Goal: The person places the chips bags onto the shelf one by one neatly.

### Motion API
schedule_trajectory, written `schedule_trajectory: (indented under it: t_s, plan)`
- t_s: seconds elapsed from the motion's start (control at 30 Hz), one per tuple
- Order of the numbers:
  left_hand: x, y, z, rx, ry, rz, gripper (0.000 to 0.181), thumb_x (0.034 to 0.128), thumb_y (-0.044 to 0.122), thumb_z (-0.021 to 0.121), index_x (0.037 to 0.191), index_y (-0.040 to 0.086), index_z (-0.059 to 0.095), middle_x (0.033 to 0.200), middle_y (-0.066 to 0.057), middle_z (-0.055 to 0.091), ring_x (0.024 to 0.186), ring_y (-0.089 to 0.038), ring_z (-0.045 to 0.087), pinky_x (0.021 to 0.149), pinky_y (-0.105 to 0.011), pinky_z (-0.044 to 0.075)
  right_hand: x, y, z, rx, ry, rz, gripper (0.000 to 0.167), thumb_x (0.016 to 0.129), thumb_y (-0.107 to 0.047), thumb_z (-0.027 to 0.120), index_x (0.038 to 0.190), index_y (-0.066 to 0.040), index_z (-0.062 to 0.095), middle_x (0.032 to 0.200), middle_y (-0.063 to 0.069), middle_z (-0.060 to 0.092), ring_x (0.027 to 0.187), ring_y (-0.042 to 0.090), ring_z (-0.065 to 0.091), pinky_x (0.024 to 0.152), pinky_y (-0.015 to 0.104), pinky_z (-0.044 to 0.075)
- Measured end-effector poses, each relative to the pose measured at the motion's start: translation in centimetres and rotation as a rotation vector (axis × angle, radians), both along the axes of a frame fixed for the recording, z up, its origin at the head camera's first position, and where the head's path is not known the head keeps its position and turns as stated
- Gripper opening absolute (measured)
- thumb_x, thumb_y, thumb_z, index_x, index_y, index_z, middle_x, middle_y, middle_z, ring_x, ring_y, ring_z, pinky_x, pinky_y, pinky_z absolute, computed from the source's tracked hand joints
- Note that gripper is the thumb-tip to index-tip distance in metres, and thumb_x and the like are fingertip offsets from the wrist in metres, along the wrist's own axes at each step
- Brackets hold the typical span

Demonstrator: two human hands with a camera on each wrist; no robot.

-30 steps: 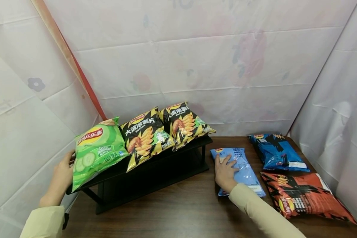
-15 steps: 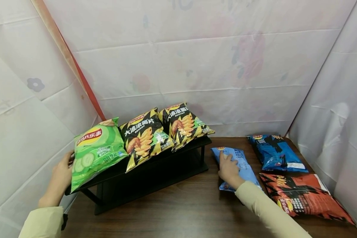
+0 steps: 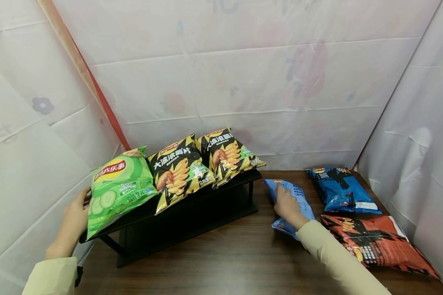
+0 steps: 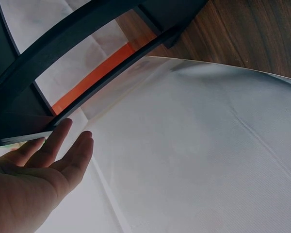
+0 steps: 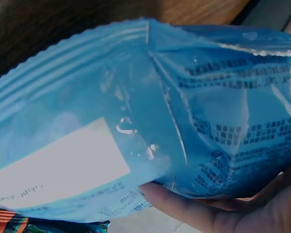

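In the head view the right hand (image 3: 288, 205) grips a light blue chip bag (image 3: 302, 200) at the table's right half; the bag is tilted. The right wrist view shows the thumb side of the hand (image 5: 218, 208) against the bag's (image 5: 136, 97) printed back. The left hand (image 3: 75, 215) touches the left end of a black rack (image 3: 140, 221), beside a green bag (image 3: 119, 184). In the left wrist view the left hand's (image 4: 43, 179) fingers are loosely extended at the rack's (image 4: 53, 39) edge. Two black-and-yellow bags (image 3: 179, 172) lie on the rack, right of the green one.
A dark blue bag (image 3: 343, 190) and a red bag (image 3: 376, 241) lie on the brown table (image 3: 221, 262) to the right of the light blue one. White patterned cloth (image 3: 243, 82) hangs behind and at both sides.
The right hand has gone from lying spread on the light blue bag to gripping it, and the bag has turned and tilted up. The left hand stays at the rack.
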State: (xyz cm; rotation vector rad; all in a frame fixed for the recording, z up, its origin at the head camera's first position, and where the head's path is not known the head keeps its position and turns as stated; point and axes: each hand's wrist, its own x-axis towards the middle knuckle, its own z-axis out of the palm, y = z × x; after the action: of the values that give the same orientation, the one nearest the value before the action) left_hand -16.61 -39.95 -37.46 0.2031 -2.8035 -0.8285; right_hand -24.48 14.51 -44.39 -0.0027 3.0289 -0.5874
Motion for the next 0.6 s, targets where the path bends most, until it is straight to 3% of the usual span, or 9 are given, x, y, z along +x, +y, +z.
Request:
schedule_trajectory:
  t_s: [0.33, 0.47, 0.6]
  plan:
    - [0.0, -0.1, -0.2, -0.021, 0.013, 0.001, 0.061, 0.0981, 0.033, 0.033, 0.142, -0.006, 0.019, 0.123, -0.042, 0.040, 0.108, -0.055, 0.041, 0.083, -0.064, 0.035, -0.5, 1.0, 1.6, -0.107, -0.037, -0.011, 0.068, 0.079, 0.002, 0.058, 0.137, 0.005, 0.024, 0.118, 0.030, 0.052, 0.072, 0.028, 0.057, 0.051, 0.032, 0.045]
    - [-0.1, -0.1, -0.2, -0.022, 0.002, -0.002, 0.061, 0.0981, 0.032, 0.033, 0.142, -0.006, 0.018, 0.124, -0.042, 0.039, 0.108, -0.055, 0.040, 0.084, -0.064, 0.035, -0.7, 1.4, 2.0, -0.131, -0.053, -0.027, 0.071, 0.077, 0.002, 0.055, 0.139, 0.005, 0.020, 0.116, 0.031, 0.052, 0.078, 0.031, 0.056, 0.056, 0.034, 0.046]
    - [-0.1, -0.1, -0.1, -0.017, 0.003, -0.007, 0.061, 0.0980, 0.032, 0.033, 0.142, -0.006, 0.018, 0.124, -0.042, 0.039, 0.109, -0.055, 0.040, 0.086, -0.066, 0.032, -1.0, 1.7, 2.2, -0.170, -0.029, -0.035, 0.074, 0.077, 0.002, 0.052, 0.141, 0.004, 0.017, 0.122, 0.034, 0.048, 0.097, 0.042, 0.054, 0.071, 0.045, 0.048]
